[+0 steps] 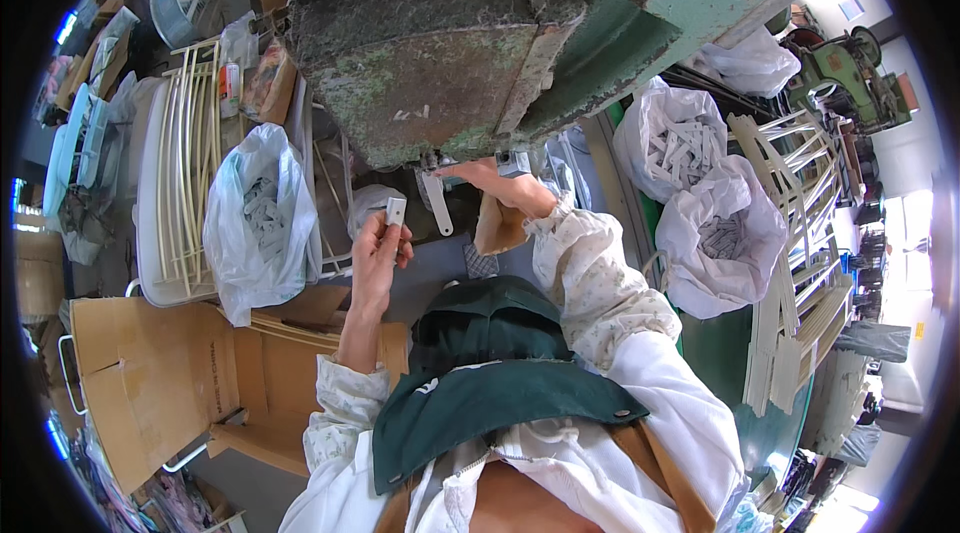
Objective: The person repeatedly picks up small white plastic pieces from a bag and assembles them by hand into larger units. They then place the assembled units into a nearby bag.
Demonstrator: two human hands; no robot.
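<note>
A small white rectangular piece [396, 211] stands up from my left hand [376, 255], pinched between thumb and fingers, in front of the press. My right hand [508, 189] reaches in beneath the heavy press head [430, 83], its fingertips pointing left. They meet the upper end of a flat white strip [437, 203] with a rounded lower end and a small hole. The strip hangs down from the underside of the press, where its top is partly hidden. Floral sleeves cover both my forearms.
Left of the press, a clear plastic bag [262, 223] holds grey-white pieces beside a rack of long pale strips [190, 173]. An open cardboard box [160, 383] stands at the lower left. On the right are two white sacks of pieces [725, 263] and stacked long strips [800, 263].
</note>
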